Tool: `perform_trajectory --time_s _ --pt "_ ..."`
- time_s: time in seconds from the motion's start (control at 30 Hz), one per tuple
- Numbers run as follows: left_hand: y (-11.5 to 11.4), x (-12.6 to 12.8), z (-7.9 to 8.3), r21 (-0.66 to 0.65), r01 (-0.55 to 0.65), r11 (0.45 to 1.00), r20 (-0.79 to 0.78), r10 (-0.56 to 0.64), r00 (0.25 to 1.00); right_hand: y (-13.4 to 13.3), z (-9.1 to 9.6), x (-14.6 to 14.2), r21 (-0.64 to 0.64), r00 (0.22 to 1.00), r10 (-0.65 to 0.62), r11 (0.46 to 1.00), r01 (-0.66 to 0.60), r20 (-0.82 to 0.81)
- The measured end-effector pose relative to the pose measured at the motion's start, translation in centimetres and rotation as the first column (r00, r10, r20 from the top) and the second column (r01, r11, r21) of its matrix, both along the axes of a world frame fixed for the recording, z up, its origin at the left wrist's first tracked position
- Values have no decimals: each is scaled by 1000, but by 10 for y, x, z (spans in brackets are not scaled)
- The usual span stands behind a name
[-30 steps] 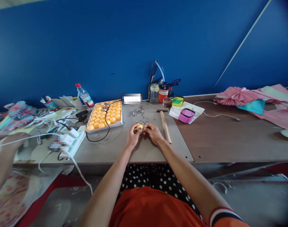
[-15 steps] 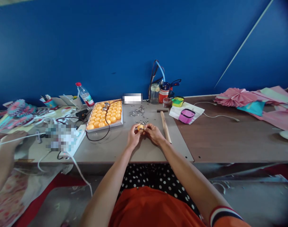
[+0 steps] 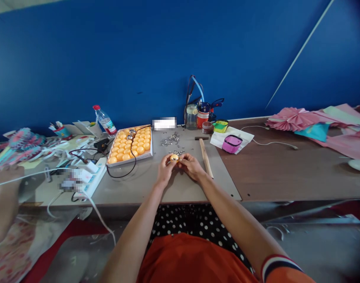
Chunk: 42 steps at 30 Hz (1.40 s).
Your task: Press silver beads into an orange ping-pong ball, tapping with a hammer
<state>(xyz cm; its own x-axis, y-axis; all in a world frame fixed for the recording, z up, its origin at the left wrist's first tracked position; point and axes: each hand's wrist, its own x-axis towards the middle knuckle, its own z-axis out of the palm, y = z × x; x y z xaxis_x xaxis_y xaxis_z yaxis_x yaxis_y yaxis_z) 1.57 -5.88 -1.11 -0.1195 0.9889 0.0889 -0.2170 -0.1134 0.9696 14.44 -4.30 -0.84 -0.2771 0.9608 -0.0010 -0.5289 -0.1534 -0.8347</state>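
Note:
My left hand (image 3: 165,169) is closed round an orange ball (image 3: 174,157) that looks like a table tennis ball, with a shiny metallic patch on its side. Against the ball's right side, my right hand (image 3: 192,167) is pinched; whatever its fingertips hold is too small to make out. Just beyond lie small silvery metal pieces (image 3: 177,152), and a larger scatter of metal pieces (image 3: 171,139) is behind them. A hammer (image 3: 206,158) with a wooden handle rests right of my hands. To the left stands a tray of orange balls (image 3: 128,146).
A black cord (image 3: 120,177) loops over the tray. Left are a power strip (image 3: 94,179), a plastic bottle (image 3: 105,121) and another person's arm (image 3: 5,196). A glass jar (image 3: 192,118), a purple band (image 3: 232,144) on white paper and pink folded paper (image 3: 292,119) stand or lie rightward.
The ball has been turned in my fingers, so more of its orange and metallic surface faces up. Both hands stay at nearly the same place; the view has shifted slightly.

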Motion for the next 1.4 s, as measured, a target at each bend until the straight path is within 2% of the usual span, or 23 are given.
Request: perform_trajectory --time_s 0.07,0.17,0.3,0.4,0.43,0.5,0.57,0.63,0.7,0.8,0.9,1.03,1.17,1.23,1.4 --pt "2 1 0 -28 11 1000 145 -7 989 0 3 1 32 999 -4 999 6 -48" --pt "2 2 4 -49 42 998 292 -26 956 -1 7 4 70 994 -80 994 86 -80" --pt "0 2 10 -69 38 997 322 -14 947 1 8 9 107 975 -217 970 220 -45" --pt "0 1 10 -78 7 997 307 17 951 4 5 14 176 919 -376 919 353 120" --pt "1 1 9 -76 -4 997 302 27 953 5 3 15 230 873 -440 890 393 212" --pt "3 0 6 -71 -29 997 292 49 955 7 -1 18 391 716 -570 815 429 403" --pt "5 -1 4 -66 -65 996 286 81 955 7 -5 18 559 525 -667 739 375 529" --pt "6 -1 3 -66 -95 993 276 109 955 7 -8 18 657 381 -701 707 262 603" --pt "6 -1 3 -67 -109 992 262 123 957 5 -10 17 675 272 -686 723 147 675" --pt "5 -1 5 -67 -110 992 242 123 962 -1 -8 14 634 124 -633 772 43 764" --pt "4 -2 7 -77 -101 992 247 117 962 -7 -4 12 591 32 -590 806 -26 807" --pt "4 -2 8 -78 -88 993 300 108 948 -10 -2 11 575 -27 -580 811 -112 814" --pt "4 -3 8 -74 -61 995 338 83 937 -9 -4 11 561 -43 -572 815 -146 819" --pt "4 -4 8 -80 -47 996 342 72 937 -7 -4 11 575 -22 -583 807 -139 812" --pt "1 -4 11 -94 -8 996 341 39 939 -2 -6 11 639 100 -631 765 -80 769"
